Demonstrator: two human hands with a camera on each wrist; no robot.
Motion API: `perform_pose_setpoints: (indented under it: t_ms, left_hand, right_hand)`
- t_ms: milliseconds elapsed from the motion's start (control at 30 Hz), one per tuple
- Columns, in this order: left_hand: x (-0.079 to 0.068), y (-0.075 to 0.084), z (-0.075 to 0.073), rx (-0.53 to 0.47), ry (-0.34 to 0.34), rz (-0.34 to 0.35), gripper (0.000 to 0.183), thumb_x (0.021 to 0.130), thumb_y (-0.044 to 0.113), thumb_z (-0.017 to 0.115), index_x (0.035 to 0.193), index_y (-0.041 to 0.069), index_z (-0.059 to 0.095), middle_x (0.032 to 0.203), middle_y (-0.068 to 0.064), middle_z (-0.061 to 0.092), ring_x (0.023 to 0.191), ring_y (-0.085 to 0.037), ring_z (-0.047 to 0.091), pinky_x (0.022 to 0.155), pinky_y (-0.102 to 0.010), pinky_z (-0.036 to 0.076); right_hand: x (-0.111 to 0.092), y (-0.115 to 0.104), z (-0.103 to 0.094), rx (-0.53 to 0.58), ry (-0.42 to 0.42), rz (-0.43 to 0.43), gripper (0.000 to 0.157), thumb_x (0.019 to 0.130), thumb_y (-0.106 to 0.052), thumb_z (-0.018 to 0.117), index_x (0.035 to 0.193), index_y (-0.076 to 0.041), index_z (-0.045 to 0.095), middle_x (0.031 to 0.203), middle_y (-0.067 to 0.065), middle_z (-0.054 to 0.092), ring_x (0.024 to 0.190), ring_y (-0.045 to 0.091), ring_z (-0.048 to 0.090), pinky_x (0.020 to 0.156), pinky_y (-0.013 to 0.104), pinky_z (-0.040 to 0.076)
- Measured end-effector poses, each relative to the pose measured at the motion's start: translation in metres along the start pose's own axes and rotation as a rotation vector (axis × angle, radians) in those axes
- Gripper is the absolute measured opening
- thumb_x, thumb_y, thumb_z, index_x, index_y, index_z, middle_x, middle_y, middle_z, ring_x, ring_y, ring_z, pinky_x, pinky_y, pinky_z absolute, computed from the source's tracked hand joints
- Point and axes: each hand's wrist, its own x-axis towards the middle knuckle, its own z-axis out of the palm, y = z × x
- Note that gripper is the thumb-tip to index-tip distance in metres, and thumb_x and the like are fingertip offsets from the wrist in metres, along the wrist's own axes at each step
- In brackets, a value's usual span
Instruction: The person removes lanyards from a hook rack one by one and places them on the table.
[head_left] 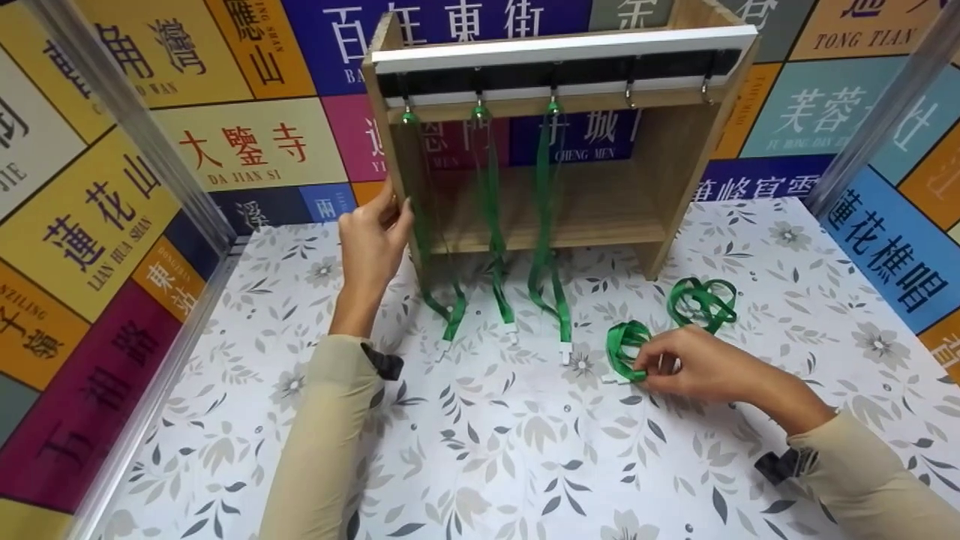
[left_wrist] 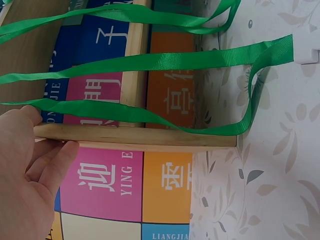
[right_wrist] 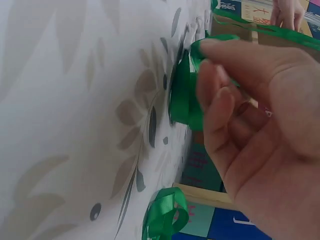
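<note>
My left hand [head_left: 376, 236] grips the left side panel of a wooden rack [head_left: 525, 241], thumb on one face and fingers on the other. The panel edge [left_wrist: 150, 136] lies between them in the left wrist view. Three green lanyards [head_left: 544, 195] hang from hooks on the rack's left and middle, their white clips [head_left: 565, 352] low near the tabletop. At the right, my right hand [head_left: 701, 365] pinches the lower edge of a coiled green lanyard [head_left: 624, 349] on the table. The same coil [right_wrist: 184, 97] shows beside the fingertips in the right wrist view.
Another coiled green lanyard [head_left: 701, 300] lies behind the right hand. Two hooks [head_left: 631, 95] at the rack's right end carry nothing. A floral cloth [head_left: 487, 457] covers the table, and printed panels [head_left: 247, 146] stand behind and at both sides.
</note>
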Motion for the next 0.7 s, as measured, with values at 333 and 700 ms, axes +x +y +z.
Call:
perform_pose_setpoints:
  t_ms: [333, 700]
  left_hand:
    - [0.001, -0.001, 0.001, -0.042, -0.007, -0.031, 0.046, 0.106, 0.025, 0.071, 0.151, 0.017, 0.064, 0.131, -0.012, 0.078, 0.115, -0.022, 0.079, 0.097, -0.035, 0.066]
    - [0.001, 0.001, 0.0, -0.024, -0.013, -0.031, 0.046, 0.106, 0.025, 0.072, 0.151, 0.017, 0.065, 0.132, -0.01, 0.078, 0.116, -0.02, 0.079, 0.096, -0.03, 0.065]
  right_hand:
    - [0.004, 0.009, -0.009, -0.282, 0.054, 0.126, 0.025, 0.087, 0.001, 0.081, 0.107, -0.013, 0.085, 0.107, 0.002, 0.084, 0.098, 0.026, 0.079, 0.089, 0.048, 0.067]
    - [0.006, -0.006, -0.042, -0.321, 0.072, 0.202, 0.055, 0.081, 0.013, 0.057, 0.107, -0.026, 0.086, 0.114, -0.002, 0.075, 0.109, 0.024, 0.069, 0.085, 0.045, 0.058]
